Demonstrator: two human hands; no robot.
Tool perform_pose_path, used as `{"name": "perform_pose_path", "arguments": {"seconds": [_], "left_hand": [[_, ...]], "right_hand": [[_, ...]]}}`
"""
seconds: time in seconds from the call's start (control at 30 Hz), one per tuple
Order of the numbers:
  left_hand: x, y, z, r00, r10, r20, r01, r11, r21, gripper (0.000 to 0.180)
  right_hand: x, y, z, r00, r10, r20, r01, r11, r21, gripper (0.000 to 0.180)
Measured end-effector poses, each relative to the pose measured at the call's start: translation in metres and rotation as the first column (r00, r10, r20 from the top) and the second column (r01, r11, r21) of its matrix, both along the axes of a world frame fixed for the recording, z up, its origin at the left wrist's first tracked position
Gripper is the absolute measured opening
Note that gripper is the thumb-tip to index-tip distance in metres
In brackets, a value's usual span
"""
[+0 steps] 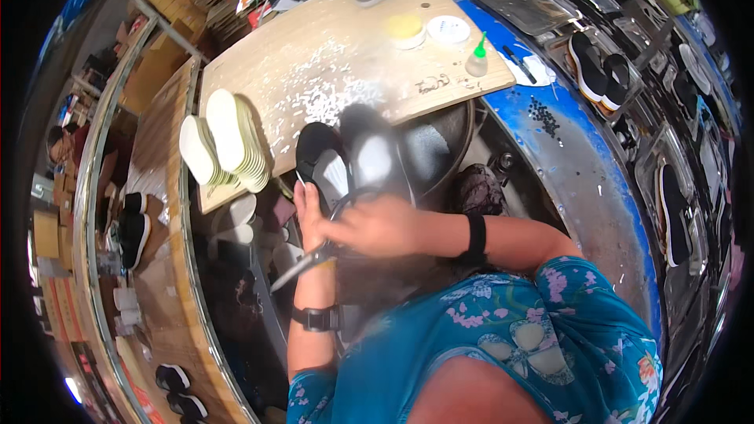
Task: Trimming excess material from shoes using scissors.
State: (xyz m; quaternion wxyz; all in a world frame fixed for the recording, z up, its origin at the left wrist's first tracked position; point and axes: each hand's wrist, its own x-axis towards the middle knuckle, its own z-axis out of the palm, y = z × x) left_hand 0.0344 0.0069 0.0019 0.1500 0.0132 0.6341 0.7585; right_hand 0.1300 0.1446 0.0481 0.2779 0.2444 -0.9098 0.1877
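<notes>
My left hand [309,208], a dark strap on its wrist, grips a black shoe [318,141] with a white lining at the near edge of the wooden board. My right hand [373,226] crosses over my left wrist, closed round what looks like scissors [302,268]. Their grey blade points down and left, and a dark handle loop shows above the fingers. Beside the held shoe is a second dark shoe [365,122], smeared by motion, with a pale inside; I cannot tell what supports it.
Stacked white insoles [228,133] stand on the board's left. White scraps [334,98] litter the wooden board [271,55]. At the right are a yellow-topped tub [406,31], a white round tub [448,30] and a green-tipped bottle [477,61]. A dark bin [444,149] sits below; shoes [601,74] line the right rack.
</notes>
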Motion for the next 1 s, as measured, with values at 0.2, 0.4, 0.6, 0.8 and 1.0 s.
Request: {"name": "perform_pose_path", "arguments": {"seconds": [0.2, 0.4, 0.6, 0.8, 1.0], "left_hand": [[-0.009, -0.054, -0.022, 0.836, -0.145, -0.529, -0.269, 0.732, -0.626, 0.031], [0.004, 0.002, 0.004, 0.756, -0.607, -0.246, -0.174, 0.176, -0.969, 0.044], [-0.016, -0.02, -0.025, 0.631, -0.592, -0.501, -0.286, 0.422, -0.86, 0.028], [-0.02, -0.073, 0.012, 0.662, -0.502, -0.556, -0.064, 0.702, -0.709, 0.011], [-0.013, -0.091, 0.049, 0.589, -0.703, -0.399, 0.109, 0.558, -0.822, 0.025]], "right_hand": [[0.008, -0.021, -0.036, 0.862, 0.134, 0.488, -0.04, 0.979, -0.198, 0.061], [0.028, 0.017, -0.028, 0.864, 0.061, 0.499, 0.362, 0.613, -0.702, 0.042], [0.049, 0.092, -0.027, 0.735, 0.376, 0.565, 0.531, 0.2, -0.824, 0.033], [0.047, 0.113, -0.035, 0.684, 0.272, 0.677, 0.504, 0.494, -0.708, 0.057], [0.01, 0.097, -0.021, 0.807, 0.042, 0.588, 0.239, 0.889, -0.391, 0.071]]}}
